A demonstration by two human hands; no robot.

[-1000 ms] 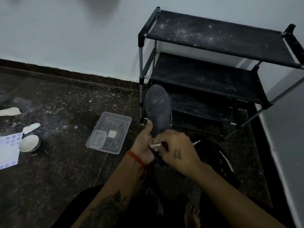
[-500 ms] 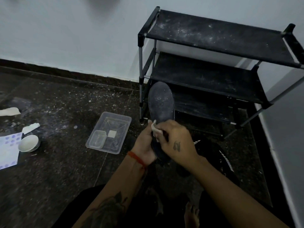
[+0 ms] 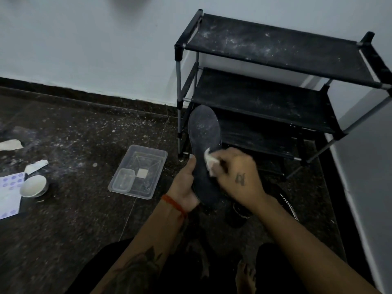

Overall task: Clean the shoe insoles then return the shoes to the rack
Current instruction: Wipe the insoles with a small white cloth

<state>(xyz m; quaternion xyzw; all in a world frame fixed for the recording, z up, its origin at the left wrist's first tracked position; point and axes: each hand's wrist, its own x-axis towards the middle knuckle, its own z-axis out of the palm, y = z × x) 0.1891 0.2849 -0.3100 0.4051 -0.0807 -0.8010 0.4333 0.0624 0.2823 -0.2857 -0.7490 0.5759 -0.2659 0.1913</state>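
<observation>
Right hand (image 3: pixel 237 177), pinching wipe (image 3: pixel 210 164), now higher up insole (image 3: pixel 204 145) than before; left hand (image 3: pixel 184 185) gripping insole's heel. Cleaning advancing toward toe.

no readable text or labels, tattoo mark on right hand (image 3: pixel 239 179) too blurred to read

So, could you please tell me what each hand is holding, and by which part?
The left hand grips the dark insole by its lower, near end. The right hand pinches a small white wipe in its fingers, pressed against the insole's middle.
</observation>
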